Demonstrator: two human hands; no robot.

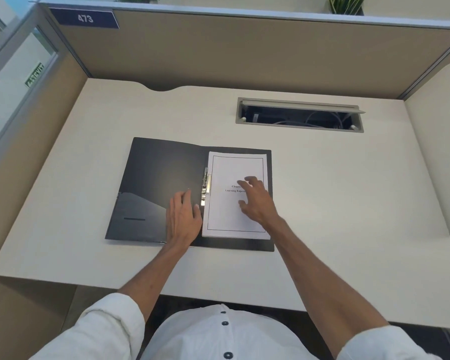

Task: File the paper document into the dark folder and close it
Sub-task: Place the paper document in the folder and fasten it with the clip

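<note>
Plainly, folder (161, 188) open on desk (322, 190)

Paper document (234, 203) lies in open dark folder (161, 183), hands spread.

My left hand (183, 216) lies palm down, fingers together and pointing toward twelve o'clock, thumb out toward two. My right hand (256, 201) is also palm down, fingers spread and loosely curled, aimed toward eleven. Both forearms are bare, reaching up from five and seven o'clock, with white sleeves rolled near the elbows.
</note>
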